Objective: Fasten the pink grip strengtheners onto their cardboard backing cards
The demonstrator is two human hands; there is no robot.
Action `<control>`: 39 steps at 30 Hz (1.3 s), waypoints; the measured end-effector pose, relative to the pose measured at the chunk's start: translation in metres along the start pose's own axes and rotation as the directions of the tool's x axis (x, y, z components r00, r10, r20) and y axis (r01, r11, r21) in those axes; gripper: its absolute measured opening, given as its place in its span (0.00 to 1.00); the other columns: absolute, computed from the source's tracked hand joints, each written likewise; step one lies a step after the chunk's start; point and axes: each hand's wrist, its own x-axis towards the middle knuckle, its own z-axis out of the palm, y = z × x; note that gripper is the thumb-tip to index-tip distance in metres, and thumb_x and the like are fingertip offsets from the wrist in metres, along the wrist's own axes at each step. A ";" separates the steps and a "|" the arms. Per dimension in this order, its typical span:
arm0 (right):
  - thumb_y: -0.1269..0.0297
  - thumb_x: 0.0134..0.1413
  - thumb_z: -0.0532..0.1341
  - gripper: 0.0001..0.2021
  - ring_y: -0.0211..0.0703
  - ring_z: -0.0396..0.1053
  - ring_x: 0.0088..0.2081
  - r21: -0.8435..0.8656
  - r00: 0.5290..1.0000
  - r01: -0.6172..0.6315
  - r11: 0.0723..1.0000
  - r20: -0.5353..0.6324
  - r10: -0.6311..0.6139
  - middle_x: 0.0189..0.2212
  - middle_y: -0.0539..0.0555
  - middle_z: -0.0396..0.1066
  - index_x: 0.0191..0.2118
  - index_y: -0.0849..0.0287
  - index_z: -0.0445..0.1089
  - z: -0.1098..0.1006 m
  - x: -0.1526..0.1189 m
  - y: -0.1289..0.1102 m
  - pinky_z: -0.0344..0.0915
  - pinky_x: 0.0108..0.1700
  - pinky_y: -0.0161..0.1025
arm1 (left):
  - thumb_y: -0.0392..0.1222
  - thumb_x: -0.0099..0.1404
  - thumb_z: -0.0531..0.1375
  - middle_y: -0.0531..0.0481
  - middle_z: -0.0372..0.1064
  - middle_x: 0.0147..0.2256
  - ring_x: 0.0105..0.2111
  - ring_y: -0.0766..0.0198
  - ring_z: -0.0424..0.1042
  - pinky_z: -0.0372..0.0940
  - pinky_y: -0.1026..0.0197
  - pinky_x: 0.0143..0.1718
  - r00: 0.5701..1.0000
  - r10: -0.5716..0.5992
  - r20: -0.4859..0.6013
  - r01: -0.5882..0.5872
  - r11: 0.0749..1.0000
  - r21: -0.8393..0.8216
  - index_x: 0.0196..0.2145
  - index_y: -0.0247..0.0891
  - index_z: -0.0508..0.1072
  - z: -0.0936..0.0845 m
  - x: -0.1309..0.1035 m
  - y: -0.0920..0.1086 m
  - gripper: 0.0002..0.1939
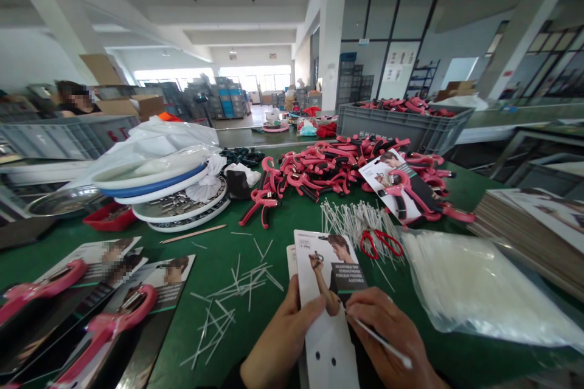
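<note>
Upright near the bottom centre is a printed card (326, 310) with a second card behind it. My left hand (285, 334) is closed on its left edge, thumb across the front. At its right side my right hand (387, 334) pinches a white zip tie (381, 342), whose near end points down and right. Two dark holes show low on the card. Loose zip ties (250, 279) lie scattered to the left, and a denser bunch (351, 222) lies behind the card, with red-handled scissors (381, 244) on it. A heap of pink hand grips (319, 164) lies further back.
Carded grips (132, 322) lie at the left front. Stacked trays (177, 209) hold metal parts at back left. A plastic bag of ties (483, 292) and a card stack (515, 225) occupy the right. A grey crate (396, 127) stands behind; a person is at far left.
</note>
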 end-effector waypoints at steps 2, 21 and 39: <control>0.78 0.54 0.54 0.11 0.39 0.68 0.32 -0.058 0.994 0.108 0.993 0.032 -0.106 0.31 0.55 0.68 0.40 0.58 0.67 -0.004 0.002 -0.001 0.69 0.33 0.35 | 0.44 0.53 0.65 0.51 0.69 0.33 0.29 0.65 0.67 0.61 0.62 0.34 0.997 -0.060 0.054 0.061 0.998 -0.017 0.48 0.38 0.64 0.004 -0.005 0.000 0.25; 0.75 0.53 0.55 0.13 0.44 0.68 0.33 -0.258 0.935 0.217 0.941 0.332 -0.125 0.32 0.54 0.72 0.41 0.57 0.70 -0.037 0.027 -0.013 0.67 0.35 0.41 | 0.40 0.42 0.69 0.47 0.72 0.25 0.24 0.60 0.69 0.60 0.58 0.31 0.981 -0.193 0.009 0.193 0.971 -0.138 0.33 0.32 0.73 0.017 -0.006 -0.012 0.19; 0.61 0.60 0.56 0.12 0.41 0.68 0.40 0.486 0.887 -0.453 0.747 0.159 0.434 0.45 0.55 0.67 0.47 0.59 0.65 -0.002 0.014 -0.017 0.68 0.40 0.43 | 0.52 0.45 0.69 0.51 0.61 0.23 0.21 0.67 0.61 0.53 0.65 0.23 0.983 0.009 0.184 0.003 0.998 -0.064 0.27 0.33 0.70 0.007 -0.027 0.000 0.20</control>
